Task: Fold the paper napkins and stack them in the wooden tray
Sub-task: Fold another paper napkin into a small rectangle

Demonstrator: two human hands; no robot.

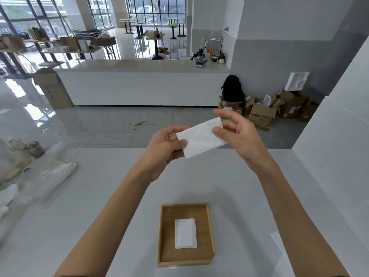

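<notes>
I hold a white paper napkin (200,137), folded to a narrow rectangle, in the air above the far half of the white table. My left hand (164,149) pinches its left end between thumb and fingers. My right hand (237,134) pinches its right end, index finger raised above the top corner. Near the table's front edge lies the wooden tray (209,232). Inside it rests a folded white napkin (185,233), roughly centred on the tray floor.
At the left of the table lie clear plastic wrappers (48,176) and two cups (30,148). A white sheet (279,248) shows at the right near my forearm. A white wall (335,156) borders the table's right side.
</notes>
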